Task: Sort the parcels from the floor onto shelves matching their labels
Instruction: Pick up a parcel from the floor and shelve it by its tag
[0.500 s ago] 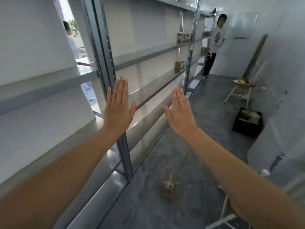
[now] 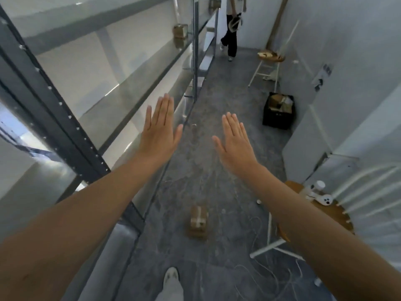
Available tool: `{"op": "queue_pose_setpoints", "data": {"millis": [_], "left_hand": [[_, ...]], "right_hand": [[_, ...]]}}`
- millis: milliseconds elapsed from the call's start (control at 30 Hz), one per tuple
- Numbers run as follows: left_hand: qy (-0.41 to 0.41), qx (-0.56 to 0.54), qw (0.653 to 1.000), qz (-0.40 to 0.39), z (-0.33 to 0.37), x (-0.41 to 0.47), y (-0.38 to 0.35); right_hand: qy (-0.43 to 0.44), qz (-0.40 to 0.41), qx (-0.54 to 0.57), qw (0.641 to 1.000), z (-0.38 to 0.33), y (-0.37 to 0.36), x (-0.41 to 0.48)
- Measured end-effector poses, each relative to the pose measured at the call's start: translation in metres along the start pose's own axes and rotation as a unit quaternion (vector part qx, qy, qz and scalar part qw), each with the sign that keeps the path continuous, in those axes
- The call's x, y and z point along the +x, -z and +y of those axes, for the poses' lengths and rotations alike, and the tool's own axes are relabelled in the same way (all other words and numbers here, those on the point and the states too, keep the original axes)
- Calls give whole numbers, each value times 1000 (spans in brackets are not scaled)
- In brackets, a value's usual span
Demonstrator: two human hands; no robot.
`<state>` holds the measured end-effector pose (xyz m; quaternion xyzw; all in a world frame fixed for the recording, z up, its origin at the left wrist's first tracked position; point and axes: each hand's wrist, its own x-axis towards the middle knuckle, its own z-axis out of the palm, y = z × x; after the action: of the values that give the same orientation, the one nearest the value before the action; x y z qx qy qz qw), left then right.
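A small brown taped parcel [image 2: 198, 221] lies on the grey floor ahead of my foot, below and between my arms. My left hand [image 2: 159, 132] and my right hand [image 2: 235, 142] are stretched out flat, palms down, fingers together and extended, holding nothing. They hover well above the parcel. Metal shelves [image 2: 121, 83] run along the left. Another parcel [image 2: 180, 31] sits on a far shelf, and one more [image 2: 214, 3] higher up at the back.
A black crate [image 2: 278, 118] with cardboard items stands by the right wall. A round wooden stool [image 2: 271, 57] is further back, another wooden seat [image 2: 325, 207] with white gadgets at my right. A person [image 2: 232, 29] stands at the aisle's far end. White cords lie on the floor.
The view has tilted downward; the floor parcel and my foot now show more fully. Both hands stay flat and empty, now in front of the aisle floor rather than the shelf post.
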<state>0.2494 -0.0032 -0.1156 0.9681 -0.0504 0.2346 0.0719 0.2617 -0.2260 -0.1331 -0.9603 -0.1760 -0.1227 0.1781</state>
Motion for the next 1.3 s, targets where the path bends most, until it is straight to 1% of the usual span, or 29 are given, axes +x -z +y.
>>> {"op": "queue_pose_setpoints", "data": {"millis": [67,200,300,400,500,567,633,700,733,800,833,967,1067,1167,1233,1300], "left_hand": [[-3,-20,999,-30,-14,16,-35],[-15,-66,990,-123,-44,20,-104],[18,-89,979,-181,-63,10,-155],[46,-93,968,-228,-75,-20,-203],[91,-104,947,-289,-82,-60,-247],[137,-117,931,-317,-86,-83,-278],[211,-142,900,-354,-85,-102,-307],[299,-183,858,-374,-84,-118,-337],[339,-205,836,-379,-84,-122,-356],[412,-241,793,-380,-85,-126,-393],[437,-247,778,-376,-85,-128,-412],[497,-265,730,-387,-83,-141,-490],[526,-286,691,-404,-88,-159,-566],[554,-321,644,-420,-95,-192,-641],[583,-342,609,-414,-99,-222,-688],[612,-362,573,-407,-101,-248,-730]], "right_hand": [[-38,-14,7,999,11,-26,16],[-108,-60,20,992,30,-82,31],[-155,-93,44,983,43,-123,35],[-199,-135,68,968,62,-169,21],[-258,-188,111,941,86,-221,-8],[-286,-224,130,923,103,-257,-32],[-306,-265,129,905,120,-287,-58],[-293,-299,112,901,142,-317,-81],[-293,-309,106,899,155,-333,-88],[-322,-328,107,882,181,-361,-95],[-331,-336,106,875,193,-376,-98],[-345,-360,117,859,226,-445,-104],[-348,-363,140,853,245,-510,-101],[-355,-362,171,845,257,-580,-98],[-359,-376,202,830,260,-627,-102],[-380,-388,240,805,262,-667,-107]]}}
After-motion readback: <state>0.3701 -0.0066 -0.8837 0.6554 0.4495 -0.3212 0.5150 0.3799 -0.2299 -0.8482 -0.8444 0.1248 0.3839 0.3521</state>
